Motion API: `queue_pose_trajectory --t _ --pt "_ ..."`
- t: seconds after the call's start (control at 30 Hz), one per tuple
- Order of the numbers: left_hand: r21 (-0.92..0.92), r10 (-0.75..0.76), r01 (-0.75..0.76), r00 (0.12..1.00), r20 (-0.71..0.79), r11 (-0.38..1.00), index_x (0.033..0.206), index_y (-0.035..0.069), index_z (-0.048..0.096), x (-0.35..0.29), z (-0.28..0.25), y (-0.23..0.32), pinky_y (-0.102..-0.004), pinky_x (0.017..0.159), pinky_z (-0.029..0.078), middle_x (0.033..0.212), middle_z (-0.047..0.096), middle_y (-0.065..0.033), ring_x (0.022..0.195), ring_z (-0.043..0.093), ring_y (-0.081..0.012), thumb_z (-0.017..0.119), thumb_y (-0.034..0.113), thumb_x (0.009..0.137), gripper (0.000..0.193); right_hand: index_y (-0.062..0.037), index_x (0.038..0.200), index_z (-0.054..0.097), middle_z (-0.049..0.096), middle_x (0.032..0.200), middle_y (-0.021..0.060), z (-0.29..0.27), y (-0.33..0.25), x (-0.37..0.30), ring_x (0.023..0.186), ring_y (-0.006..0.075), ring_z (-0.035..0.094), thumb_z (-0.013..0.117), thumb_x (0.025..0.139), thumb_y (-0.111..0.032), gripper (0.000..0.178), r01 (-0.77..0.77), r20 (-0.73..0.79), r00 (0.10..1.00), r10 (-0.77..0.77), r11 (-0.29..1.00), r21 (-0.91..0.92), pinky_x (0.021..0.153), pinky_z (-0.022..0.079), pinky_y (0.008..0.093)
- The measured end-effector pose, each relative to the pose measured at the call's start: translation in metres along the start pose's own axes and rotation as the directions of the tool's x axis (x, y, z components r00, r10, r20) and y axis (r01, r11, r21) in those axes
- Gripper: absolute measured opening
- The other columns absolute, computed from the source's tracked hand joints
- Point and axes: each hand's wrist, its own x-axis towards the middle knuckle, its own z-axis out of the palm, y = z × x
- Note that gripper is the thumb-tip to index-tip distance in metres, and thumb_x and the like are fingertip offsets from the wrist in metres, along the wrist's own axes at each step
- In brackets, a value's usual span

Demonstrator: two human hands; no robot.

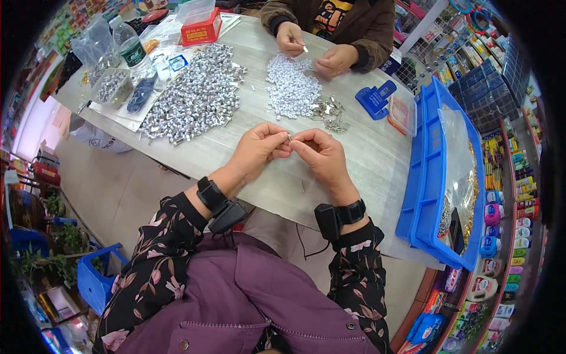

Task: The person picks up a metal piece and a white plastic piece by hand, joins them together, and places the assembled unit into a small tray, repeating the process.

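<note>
My left hand [259, 148] and my right hand [321, 154] meet above the near part of the table, thumbs and fingertips pinched together. Between them is a tiny pale piece, mostly hidden by the fingers, and its kind cannot be made out. Just beyond my hands lies a heap of small white round plastic pieces [290, 88]. Flat metal pieces [331, 114] are scattered at its right edge. A larger heap of small white-and-metal parts [197, 94] spreads over the table to the left.
Across the table [259, 76], a co-worker's hand [290, 39] pinches a small pale piece beside the co-worker's other hand [336, 61]. A blue crate [420, 177] stands at the right edge. A plastic bottle [128, 44], a tub of parts [112, 87] and a red box [200, 30] stand at the left.
</note>
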Motion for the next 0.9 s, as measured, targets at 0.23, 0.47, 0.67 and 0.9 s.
queue_pose_trajectory --t 0.23,0.47,0.67,0.9 --pt "0.174 0.140 -0.148 0.988 0.060 0.973 0.096 0.002 0.052 -0.007 0.008 -0.008 -0.0213 0.062 0.050 0.084 0.060 -0.0055 0.073 0.060 -0.0099 0.054 0.013 0.090 0.013 -0.0002 0.091 0.060 0.062 0.085 0.0009 -0.003 -0.004 0.003 0.076 0.0062 0.056 0.063 0.083 -0.007 0.011 -0.115 0.047 0.993 0.109 0.984 0.135 0.068 0.045 0.0189" --pt "0.316 0.215 -0.237 0.971 0.104 0.919 0.098 0.001 0.049 -0.007 0.012 -0.010 -0.0210 0.058 0.049 0.080 0.059 -0.0065 0.068 0.059 -0.0094 0.055 0.013 0.089 0.016 -0.0001 0.093 0.061 0.063 0.082 0.0021 -0.008 0.007 0.006 0.073 0.0061 0.057 0.065 0.080 -0.010 0.016 -0.088 0.081 0.992 0.096 0.992 -0.096 0.065 0.046 0.0198" --pt "0.463 0.204 -0.182 0.979 0.002 0.867 0.094 0.002 0.054 0.002 -0.012 0.024 -0.0204 0.049 0.044 0.074 0.058 -0.0033 0.060 0.054 -0.0072 0.059 0.015 0.086 0.016 -0.0008 0.098 0.061 0.062 0.085 0.0004 -0.014 0.003 0.007 0.074 0.0056 0.056 0.063 0.081 -0.008 0.019 -0.076 0.079 0.993 0.086 0.989 -0.126 0.066 0.044 0.0187" --pt "0.916 0.454 -0.206 0.890 0.030 0.344 0.092 0.004 0.058 -0.003 -0.038 0.063 -0.0267 0.053 0.044 0.071 0.056 -0.0059 0.058 0.054 -0.0113 0.061 0.017 0.083 0.016 -0.0024 0.100 0.062 0.062 0.077 -0.0011 -0.038 0.002 0.007 0.068 0.0049 0.053 0.066 0.080 -0.010 0.022 -0.047 -0.144 0.989 -0.014 0.911 -0.410 0.063 0.043 0.0186"
